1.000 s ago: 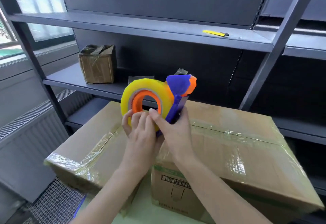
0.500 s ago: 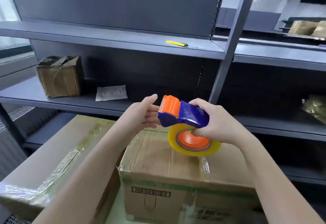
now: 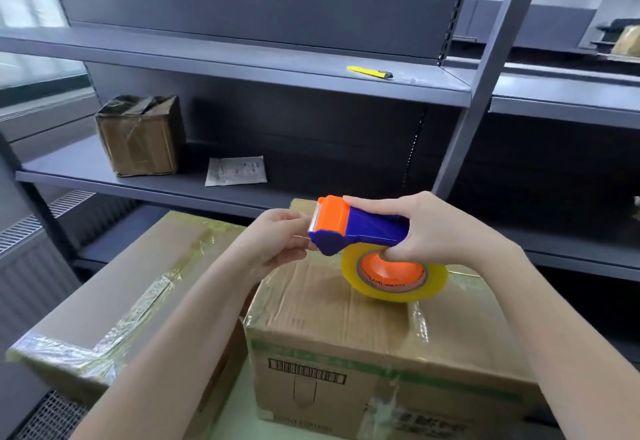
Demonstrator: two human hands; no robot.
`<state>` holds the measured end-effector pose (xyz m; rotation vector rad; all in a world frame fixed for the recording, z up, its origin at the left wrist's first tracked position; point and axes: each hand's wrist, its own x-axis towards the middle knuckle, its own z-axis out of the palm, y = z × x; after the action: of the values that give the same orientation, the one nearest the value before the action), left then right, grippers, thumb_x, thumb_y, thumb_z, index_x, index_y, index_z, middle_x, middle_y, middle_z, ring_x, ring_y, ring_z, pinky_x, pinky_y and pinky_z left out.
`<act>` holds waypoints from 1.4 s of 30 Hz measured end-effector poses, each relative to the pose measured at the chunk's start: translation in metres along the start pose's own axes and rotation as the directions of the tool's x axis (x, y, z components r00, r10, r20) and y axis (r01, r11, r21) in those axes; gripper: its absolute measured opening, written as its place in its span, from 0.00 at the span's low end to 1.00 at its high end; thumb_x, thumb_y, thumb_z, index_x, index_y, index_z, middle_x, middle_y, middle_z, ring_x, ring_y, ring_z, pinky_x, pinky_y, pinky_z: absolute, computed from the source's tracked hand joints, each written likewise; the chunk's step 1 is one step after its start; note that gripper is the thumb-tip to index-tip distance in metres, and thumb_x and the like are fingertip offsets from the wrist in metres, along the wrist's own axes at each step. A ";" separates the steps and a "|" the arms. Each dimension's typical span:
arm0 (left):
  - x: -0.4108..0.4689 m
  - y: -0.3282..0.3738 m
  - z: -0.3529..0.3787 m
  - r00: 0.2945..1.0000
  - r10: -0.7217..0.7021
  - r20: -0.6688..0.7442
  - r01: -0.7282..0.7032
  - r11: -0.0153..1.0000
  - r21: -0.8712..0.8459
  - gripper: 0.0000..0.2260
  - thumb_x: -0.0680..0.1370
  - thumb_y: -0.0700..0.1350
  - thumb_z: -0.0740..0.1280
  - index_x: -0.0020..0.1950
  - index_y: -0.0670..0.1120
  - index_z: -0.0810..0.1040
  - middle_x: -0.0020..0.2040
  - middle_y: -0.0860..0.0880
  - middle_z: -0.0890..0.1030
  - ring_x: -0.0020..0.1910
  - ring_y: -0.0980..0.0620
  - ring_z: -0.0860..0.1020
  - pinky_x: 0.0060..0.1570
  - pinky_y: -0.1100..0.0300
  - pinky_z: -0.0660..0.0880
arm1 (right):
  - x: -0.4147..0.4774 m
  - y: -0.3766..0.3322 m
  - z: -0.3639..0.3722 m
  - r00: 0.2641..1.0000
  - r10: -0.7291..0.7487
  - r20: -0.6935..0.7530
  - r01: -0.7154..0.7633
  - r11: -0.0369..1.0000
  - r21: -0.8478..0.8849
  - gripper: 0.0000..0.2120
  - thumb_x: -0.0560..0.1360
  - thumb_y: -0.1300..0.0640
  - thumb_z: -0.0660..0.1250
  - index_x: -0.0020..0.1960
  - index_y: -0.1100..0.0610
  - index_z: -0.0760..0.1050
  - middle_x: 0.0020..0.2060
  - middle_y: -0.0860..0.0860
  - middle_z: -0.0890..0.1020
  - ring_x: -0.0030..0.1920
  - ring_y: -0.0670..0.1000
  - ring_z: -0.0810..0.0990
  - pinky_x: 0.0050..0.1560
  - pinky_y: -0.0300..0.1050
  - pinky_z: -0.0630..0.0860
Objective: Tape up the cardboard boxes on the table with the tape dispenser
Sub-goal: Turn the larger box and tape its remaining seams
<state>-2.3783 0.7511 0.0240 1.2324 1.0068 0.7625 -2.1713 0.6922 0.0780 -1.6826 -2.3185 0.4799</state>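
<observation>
Right hand [image 3: 433,231] grips the dispenser [image 3: 367,231]; left hand [image 3: 273,242], just beside, pinches tape [image 3: 394,287] at its cutter. Likely freeing the end; next, press it onto the box [image 3: 329,318] below.

The pale green table [image 3: 235,422] is loaded with a wide taped brown cardboard box [image 3: 114,283], left, and a barcoded brown cardboard box [image 3: 346,322], right.

The tape dispenser [image 3: 367,228] hides fingertips of the right hand [image 3: 436,231]; the near box [image 3: 329,322] runs off the bottom edge.
</observation>
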 end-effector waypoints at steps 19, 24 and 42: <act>0.040 -0.025 -0.098 0.972 0.003 -0.236 0.020 0.995 0.097 0.08 0.77 0.37 0.65 0.37 0.38 0.75 0.28 0.49 0.68 0.26 0.55 0.65 0.32 0.62 0.65 | 0.056 0.006 -0.047 0.976 0.085 0.202 -0.001 0.923 -0.386 0.25 0.68 0.35 0.69 0.64 0.27 0.66 0.45 0.40 0.77 0.43 0.41 0.74 0.45 0.39 0.73; 0.056 -0.066 -0.087 0.971 0.003 -0.240 0.032 0.989 0.142 0.08 0.78 0.39 0.65 0.40 0.38 0.76 0.32 0.47 0.69 0.29 0.53 0.64 0.32 0.61 0.63 | 0.067 0.016 -0.026 0.955 0.126 0.268 -0.013 0.922 -0.386 0.25 0.67 0.36 0.69 0.63 0.28 0.68 0.44 0.38 0.76 0.44 0.42 0.75 0.45 0.40 0.73; 0.062 -0.111 -0.045 0.905 0.029 -0.425 0.049 0.984 0.171 0.05 0.78 0.46 0.65 0.45 0.46 0.74 0.35 0.48 0.74 0.35 0.50 0.72 0.32 0.62 0.67 | 0.078 0.016 -0.018 0.927 0.165 0.336 0.007 0.890 -0.457 0.28 0.70 0.35 0.66 0.69 0.34 0.64 0.53 0.41 0.73 0.49 0.45 0.73 0.47 0.40 0.72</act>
<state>-2.4009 0.8025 -0.0988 1.2368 1.4656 0.9759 -2.1748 0.7736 0.0882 -2.0523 -2.8098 0.3021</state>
